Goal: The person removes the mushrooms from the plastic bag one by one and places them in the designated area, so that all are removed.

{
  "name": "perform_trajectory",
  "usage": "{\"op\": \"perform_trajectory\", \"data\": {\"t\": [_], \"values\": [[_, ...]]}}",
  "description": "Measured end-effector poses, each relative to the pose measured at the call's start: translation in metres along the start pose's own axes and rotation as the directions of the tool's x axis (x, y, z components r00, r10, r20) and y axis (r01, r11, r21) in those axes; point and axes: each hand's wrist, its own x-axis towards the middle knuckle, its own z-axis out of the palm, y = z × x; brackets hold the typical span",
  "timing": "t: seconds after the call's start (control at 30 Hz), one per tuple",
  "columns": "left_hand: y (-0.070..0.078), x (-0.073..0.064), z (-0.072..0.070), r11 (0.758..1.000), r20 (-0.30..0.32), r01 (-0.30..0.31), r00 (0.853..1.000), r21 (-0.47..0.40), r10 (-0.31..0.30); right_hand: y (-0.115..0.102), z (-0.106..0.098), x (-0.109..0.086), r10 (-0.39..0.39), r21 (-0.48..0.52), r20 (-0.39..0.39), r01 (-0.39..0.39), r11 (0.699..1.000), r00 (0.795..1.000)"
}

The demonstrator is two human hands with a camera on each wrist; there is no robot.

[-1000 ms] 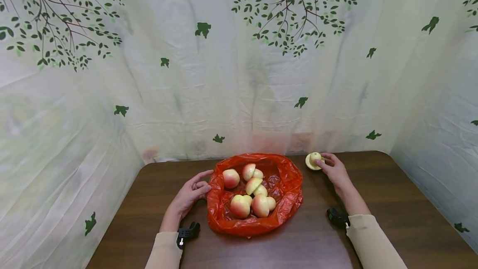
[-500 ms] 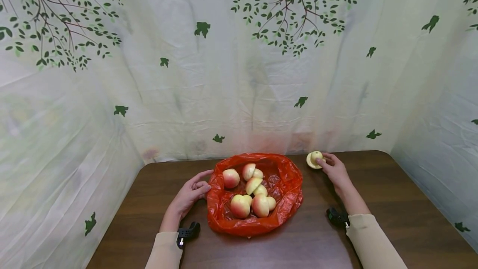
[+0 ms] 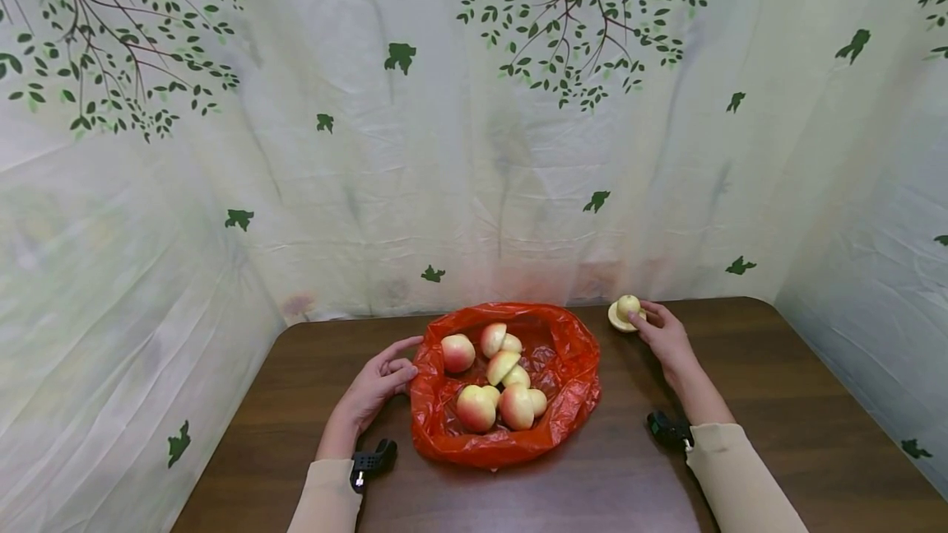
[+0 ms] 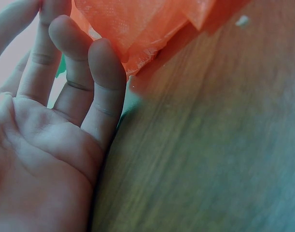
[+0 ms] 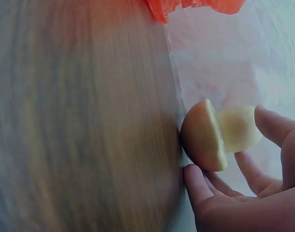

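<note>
In the head view a red plastic bag (image 3: pixel 581 401) stands wide at the table's middle, its rim rolled. Inside lie several mushroom-shaped pieces (image 3: pixel 476 408) with red-yellow caps and pale stems. My left hand (image 3: pixel 376 385) is at the bag's left side, index finger and thumb touching its rim with a gap between them; the left wrist view shows the other fingers (image 4: pixel 108 72) loosely bent. At the far edge, right of the bag, my right hand (image 3: pixel 662 340) pinches a mushroom-shaped piece (image 5: pixel 203 135) by its pale stem. Its rounded cap faces down, stem upward; cap contact with the table is unclear.
A dark wooden table (image 3: pixel 778 434) carries everything. Behind and beside it hang pale curtains (image 3: pixel 474 187) with printed branches and leaves. A black wrist device (image 3: pixel 670 432) sits at the right wrist, another wrist device (image 3: pixel 375 459) at the left. A small pale crumb (image 4: pixel 242 21) lies near the bag.
The mushroom-shaped piece in my right hand has shifted slightly right and its stem has tipped more upright. My left hand and the bag look the same.
</note>
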Motion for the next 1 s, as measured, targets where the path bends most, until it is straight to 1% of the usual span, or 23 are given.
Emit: {"op": "perform_trajectory", "data": {"t": [0.27, 0.6, 0.8, 1.0], "values": [[0.0001, 0.0000, 0.0003, 1.000, 0.005, -0.006, 1.000, 0.001, 0.006, -0.0021, -0.0011, -0.0008, 0.017, 0.001, -0.004, -0.017, 1.000, 1.000], [-0.0002, -0.0010, 0.0007, 1.000, -0.003, 0.006, 1.000, 0.003, -0.006, -0.0018, -0.0041, -0.0021, -0.012, 0.021, -0.033, 0.013, 1.000, 0.999], [-0.0003, -0.0015, 0.0009, 1.000, 0.000, 0.000, 1.000, 0.004, 0.000, -0.0030, -0.0059, -0.0028, -0.027, 0.020, -0.059, 0.029, 0.999, 0.998], [0.0010, -0.0006, 0.0011, 1.000, 0.007, -0.015, 1.000, 0.005, 0.015, -0.0076, -0.0084, -0.0033, -0.040, 0.015, -0.048, 0.040, 0.999, 0.998]]}}
